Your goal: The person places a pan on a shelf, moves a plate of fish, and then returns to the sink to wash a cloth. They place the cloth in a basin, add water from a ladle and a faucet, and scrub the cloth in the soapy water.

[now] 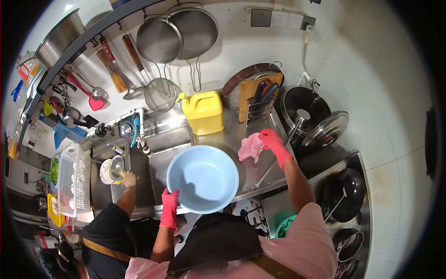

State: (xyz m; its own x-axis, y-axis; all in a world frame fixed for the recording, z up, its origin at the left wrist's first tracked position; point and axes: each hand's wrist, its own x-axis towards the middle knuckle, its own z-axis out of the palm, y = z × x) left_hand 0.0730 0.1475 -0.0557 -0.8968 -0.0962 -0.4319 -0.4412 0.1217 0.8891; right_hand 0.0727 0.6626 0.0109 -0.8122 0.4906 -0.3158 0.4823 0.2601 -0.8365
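My left hand (170, 208), in a pink rubber glove, is closed on the near left rim of a light-blue plastic basin (206, 174). Nothing shows inside the basin, which sits over the front of the steel sink counter (232, 139). In a matching glove, my right hand (275, 143) grips a crumpled pink cloth (251, 148) against or just above the counter to the right of the basin. Beyond the basin stands a yellow jug (203, 113). A long-handled ladle (281, 151) slants past my right hand, its cup end resting by a pot.
A co-worker's hand (129, 179) holds a metal bowl (117, 165) over the left sink. A white basket (75, 181) stands farther left. Strainers (159, 41) hang above. A knife rack (260, 104), a dark pot (304, 107) with its lid (325, 132), and a wok (346, 195) lie right.
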